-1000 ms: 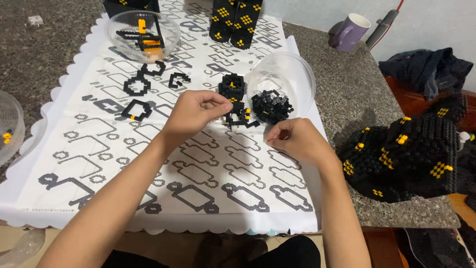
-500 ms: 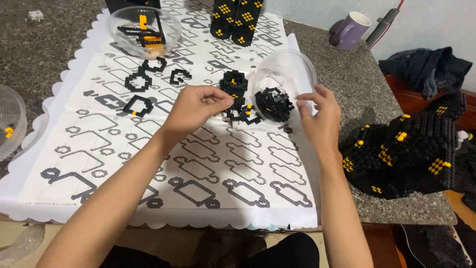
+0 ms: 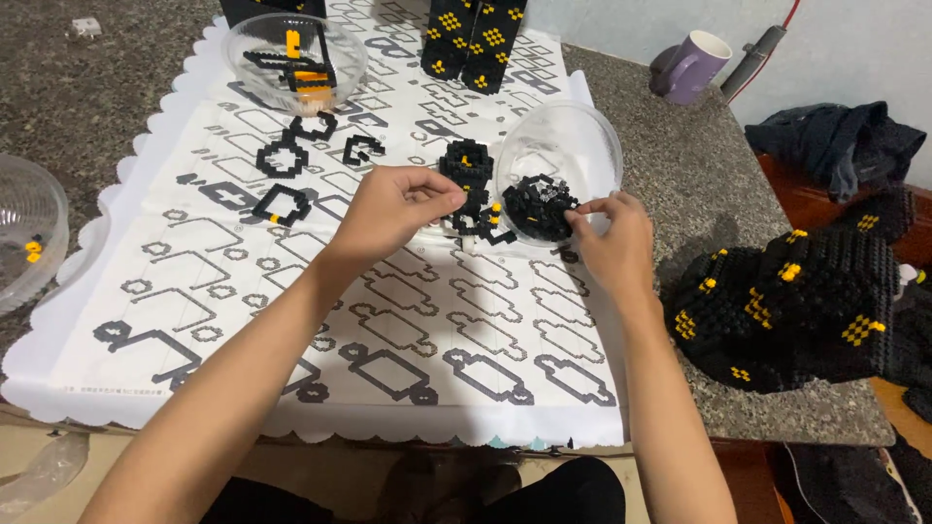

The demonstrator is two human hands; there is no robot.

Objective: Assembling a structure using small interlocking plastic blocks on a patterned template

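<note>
My left hand (image 3: pixel 388 209) pinches a small black brick piece with yellow studs (image 3: pixel 473 182) over the printed white sheet (image 3: pixel 291 291). My right hand (image 3: pixel 607 238) reaches into a tilted clear plastic bowl (image 3: pixel 573 146), its fingertips in the pile of loose black bricks (image 3: pixel 537 206) there. Whether its fingers hold a brick I cannot make out. Flat black brick outlines (image 3: pixel 283 204) lie on the sheet to the left of my left hand.
A clear bowl with black and orange pieces (image 3: pixel 294 60) stands at the back left, another clear bowl (image 3: pixel 29 233) at the far left. A black-and-yellow brick tower (image 3: pixel 473 39) stands at the back. A large black brick model (image 3: pixel 796 306), a purple mug (image 3: pixel 691 68) and dark cloth (image 3: pixel 835 141) are on the right.
My right hand moved from the sheet up and right into the tilted bowl of black bricks. My left hand stayed put with its piece.
</note>
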